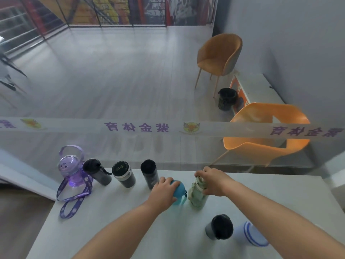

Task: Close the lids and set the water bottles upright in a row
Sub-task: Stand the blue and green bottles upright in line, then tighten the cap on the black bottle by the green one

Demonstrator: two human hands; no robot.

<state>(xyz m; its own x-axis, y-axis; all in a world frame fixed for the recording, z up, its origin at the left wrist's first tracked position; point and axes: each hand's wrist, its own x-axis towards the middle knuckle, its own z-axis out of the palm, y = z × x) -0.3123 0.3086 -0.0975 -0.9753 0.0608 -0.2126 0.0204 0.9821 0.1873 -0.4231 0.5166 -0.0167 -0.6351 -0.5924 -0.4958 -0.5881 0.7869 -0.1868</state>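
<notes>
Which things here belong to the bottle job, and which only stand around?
Job: purple bottle, three dark bottles, blue bottle under left hand, green bottle in right hand, grey bottle, striped bottle.
Around: orange chairs, black bin.

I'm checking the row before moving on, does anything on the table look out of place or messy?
Two bottles, a dark-capped grey one and a blue-striped white one, stand near the front edge, apart from the back row. The purple bottle's lanyard sprawls over the table's left edge. No spills visible.
</notes>
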